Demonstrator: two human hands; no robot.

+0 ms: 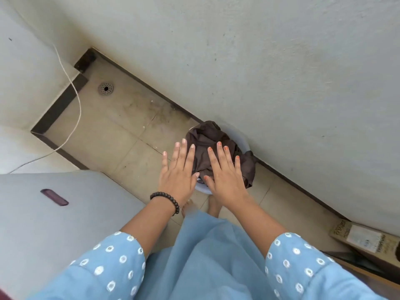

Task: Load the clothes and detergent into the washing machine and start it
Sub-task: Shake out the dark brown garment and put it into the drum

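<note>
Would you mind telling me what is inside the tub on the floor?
Dark brown clothes fill the pale tub and spill over its rim by the wall. Whatever lies beneath them cannot be seen, and both open hands hide the near part.

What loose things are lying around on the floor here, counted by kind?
Tubs: 1, the pale tub by the wall
Clothes: 1 brown bundle in the tub; separate pieces cannot be told
Cardboard boxes: 1, the box at right
Cords: 1, the white cord at left
Total: 4
</note>
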